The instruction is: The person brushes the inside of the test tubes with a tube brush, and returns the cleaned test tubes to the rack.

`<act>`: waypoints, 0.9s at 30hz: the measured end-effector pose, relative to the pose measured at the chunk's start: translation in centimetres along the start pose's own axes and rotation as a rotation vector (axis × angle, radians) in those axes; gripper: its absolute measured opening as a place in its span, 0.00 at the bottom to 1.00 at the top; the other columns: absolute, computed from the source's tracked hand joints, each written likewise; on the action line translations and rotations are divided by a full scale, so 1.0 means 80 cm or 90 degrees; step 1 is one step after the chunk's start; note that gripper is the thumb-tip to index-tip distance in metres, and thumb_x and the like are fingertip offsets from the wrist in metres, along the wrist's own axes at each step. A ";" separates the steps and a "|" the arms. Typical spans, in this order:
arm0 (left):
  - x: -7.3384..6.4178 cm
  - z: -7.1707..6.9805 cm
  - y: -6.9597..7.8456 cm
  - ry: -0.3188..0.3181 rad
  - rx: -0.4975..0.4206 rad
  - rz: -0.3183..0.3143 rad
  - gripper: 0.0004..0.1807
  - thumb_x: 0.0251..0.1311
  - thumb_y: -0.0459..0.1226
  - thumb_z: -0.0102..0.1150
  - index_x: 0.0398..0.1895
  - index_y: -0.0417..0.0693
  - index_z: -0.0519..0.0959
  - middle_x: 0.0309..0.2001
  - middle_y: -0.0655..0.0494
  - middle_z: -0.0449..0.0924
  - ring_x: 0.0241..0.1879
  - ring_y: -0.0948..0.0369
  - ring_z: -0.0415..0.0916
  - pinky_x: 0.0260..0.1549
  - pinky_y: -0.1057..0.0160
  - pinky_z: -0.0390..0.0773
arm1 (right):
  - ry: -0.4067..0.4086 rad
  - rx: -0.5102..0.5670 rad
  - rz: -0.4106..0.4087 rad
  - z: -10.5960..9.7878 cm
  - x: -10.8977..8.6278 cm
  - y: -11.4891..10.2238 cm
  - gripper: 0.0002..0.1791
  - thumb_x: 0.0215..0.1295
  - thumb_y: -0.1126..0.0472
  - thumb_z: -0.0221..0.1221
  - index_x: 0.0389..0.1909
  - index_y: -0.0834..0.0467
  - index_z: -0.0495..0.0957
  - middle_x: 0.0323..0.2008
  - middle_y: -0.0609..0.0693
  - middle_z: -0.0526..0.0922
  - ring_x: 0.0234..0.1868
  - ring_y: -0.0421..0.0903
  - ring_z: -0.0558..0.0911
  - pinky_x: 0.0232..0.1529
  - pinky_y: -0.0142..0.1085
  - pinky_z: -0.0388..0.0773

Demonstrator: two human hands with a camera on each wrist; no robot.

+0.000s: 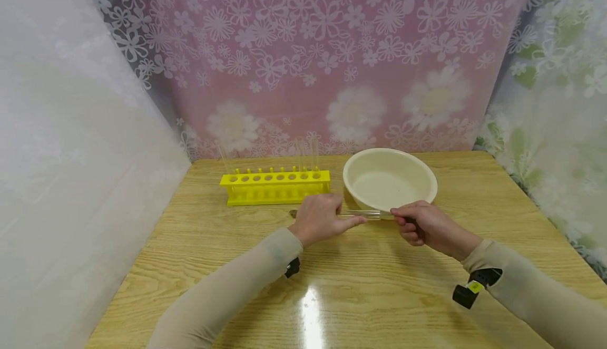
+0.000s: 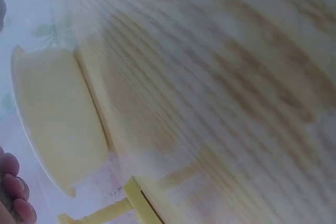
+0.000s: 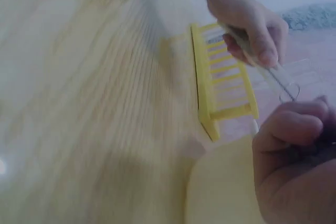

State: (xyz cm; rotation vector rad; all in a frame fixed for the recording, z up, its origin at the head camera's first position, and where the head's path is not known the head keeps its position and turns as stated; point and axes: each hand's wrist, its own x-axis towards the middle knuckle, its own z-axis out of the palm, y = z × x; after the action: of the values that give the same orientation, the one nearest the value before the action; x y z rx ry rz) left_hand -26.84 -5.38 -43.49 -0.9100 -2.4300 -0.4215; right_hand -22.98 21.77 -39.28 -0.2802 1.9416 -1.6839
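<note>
test tube [image 1: 373, 214] and brush [image 3: 283, 85] share one line

the relation that matters is the shared axis. the tube lies across the left grip [image 1: 319, 218], roughly level and held up off the desk [image 1: 370, 296], its long axis running sideways with the mouth toward the right grip [image 1: 429, 228]. the brush's twisted wire runs inside the glass along that axis and out at the mouth, toward the right fingertips just beyond. any push or pull on the wire would, i judge, need to keep to this line. the left grip is nearer the tube, since it is wrapped round it; the right is just beside the rim. a brown end, likely the bristles, shows just left of the left grip; whether glass covers it there i cannot tell.

the left grip grasps the tube with curled fingers, back of the hand up, thumb laid along the glass toward the mouth. the right grip comes in from the other side, thumb and forefinger pinching what seems to be the wire's end, the remaining fingers curled beneath.

beyond the left grip stands the yellow rack [image 1: 265, 201], a few upright tubes [image 1: 315, 151] in it; beyond the right grip sits the cream basin [image 1: 386, 185].
</note>
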 end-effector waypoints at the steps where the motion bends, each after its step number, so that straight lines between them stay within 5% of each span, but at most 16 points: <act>1: 0.000 0.000 0.000 -0.003 -0.004 0.000 0.31 0.55 0.70 0.60 0.16 0.58 0.66 0.13 0.67 0.63 0.11 0.70 0.53 0.10 0.72 0.52 | 0.016 -0.038 -0.014 0.000 0.000 0.001 0.21 0.80 0.50 0.49 0.26 0.58 0.71 0.17 0.46 0.64 0.16 0.41 0.62 0.21 0.38 0.59; 5: 0.000 0.000 -0.002 -0.016 -0.028 -0.011 0.30 0.57 0.70 0.58 0.17 0.58 0.66 0.13 0.67 0.64 0.11 0.69 0.55 0.10 0.71 0.54 | 0.120 -0.326 -0.174 0.001 -0.002 0.009 0.17 0.77 0.50 0.54 0.29 0.54 0.80 0.20 0.44 0.74 0.18 0.39 0.68 0.22 0.35 0.70; 10: -0.001 -0.001 -0.003 -0.029 -0.038 -0.028 0.31 0.57 0.71 0.56 0.17 0.59 0.65 0.13 0.67 0.64 0.11 0.69 0.56 0.10 0.70 0.56 | 0.245 -0.736 -0.520 0.001 -0.004 0.019 0.15 0.76 0.48 0.55 0.37 0.53 0.83 0.29 0.42 0.80 0.28 0.37 0.76 0.27 0.34 0.76; 15: -0.002 0.000 -0.003 -0.032 -0.041 -0.033 0.31 0.57 0.71 0.57 0.17 0.59 0.66 0.13 0.66 0.64 0.11 0.68 0.56 0.10 0.70 0.56 | 0.274 -0.955 -0.754 -0.001 0.000 0.020 0.25 0.83 0.51 0.40 0.34 0.62 0.79 0.29 0.50 0.79 0.28 0.43 0.75 0.24 0.36 0.75; 20: -0.004 0.002 -0.003 -0.031 -0.043 -0.025 0.30 0.58 0.70 0.57 0.18 0.58 0.66 0.14 0.66 0.65 0.11 0.69 0.56 0.10 0.70 0.56 | 0.266 -0.998 -0.798 -0.003 0.001 0.021 0.25 0.84 0.56 0.38 0.31 0.62 0.77 0.25 0.51 0.75 0.25 0.43 0.70 0.22 0.36 0.70; 27: -0.003 0.000 -0.004 -0.018 -0.029 -0.011 0.31 0.56 0.71 0.58 0.17 0.59 0.66 0.13 0.67 0.64 0.10 0.69 0.55 0.10 0.71 0.54 | 0.212 -0.791 -0.661 -0.005 -0.001 0.016 0.19 0.80 0.49 0.48 0.32 0.53 0.79 0.27 0.41 0.78 0.27 0.32 0.71 0.27 0.27 0.70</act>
State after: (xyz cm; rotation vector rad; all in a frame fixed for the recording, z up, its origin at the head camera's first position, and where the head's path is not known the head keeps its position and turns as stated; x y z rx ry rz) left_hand -26.90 -5.74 -43.64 -0.9203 -2.4656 -0.4760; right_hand -22.88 22.37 -40.45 -1.7711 3.1666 -0.6388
